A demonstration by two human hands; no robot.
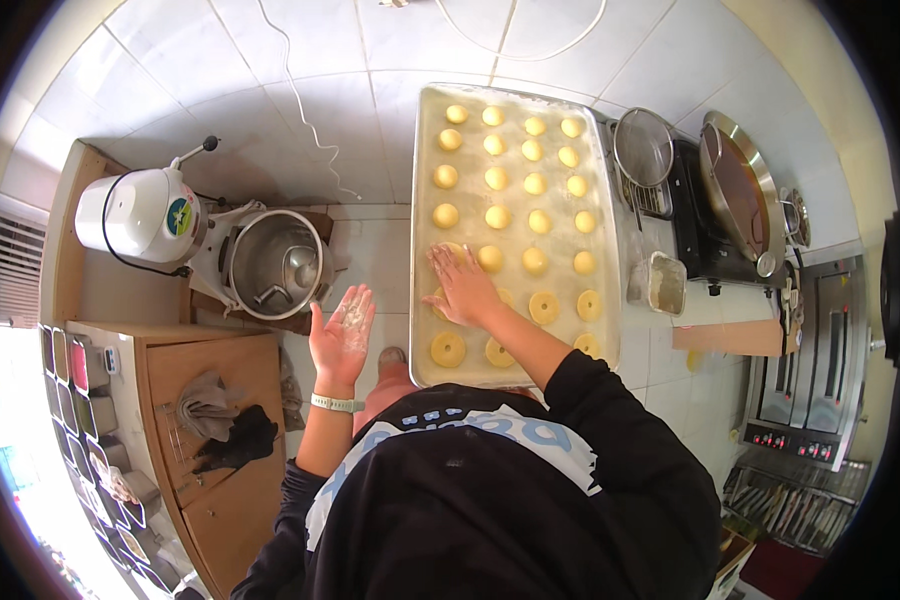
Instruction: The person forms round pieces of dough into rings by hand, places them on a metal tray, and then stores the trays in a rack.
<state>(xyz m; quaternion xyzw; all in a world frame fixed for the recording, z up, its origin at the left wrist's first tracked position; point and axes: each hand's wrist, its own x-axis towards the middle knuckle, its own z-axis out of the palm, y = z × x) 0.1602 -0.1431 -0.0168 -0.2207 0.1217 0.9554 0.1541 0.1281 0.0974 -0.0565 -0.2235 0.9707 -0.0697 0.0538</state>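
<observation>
A large metal baking tray (518,198) holds rows of yellow dough pieces. Those in the far rows are round dough balls (535,261). Nearer me lie flattened dough rounds (436,350), each with a small hole or dent in its middle. My right hand (462,285) lies flat with fingers spread over the left column, its fingertips on a dough piece that they partly cover. Another piece shows beside its thumb. Left of the tray, my left hand (344,338) is held up open, palm showing, with white flour on it and nothing in it.
At left stands a white stand mixer (135,215) with a steel bowl (315,262) over a wooden cabinet (220,385). On the right are a sieve (644,147), a wide pan (720,185) on a black stove (692,225), a small container (667,284) and an oven (810,350).
</observation>
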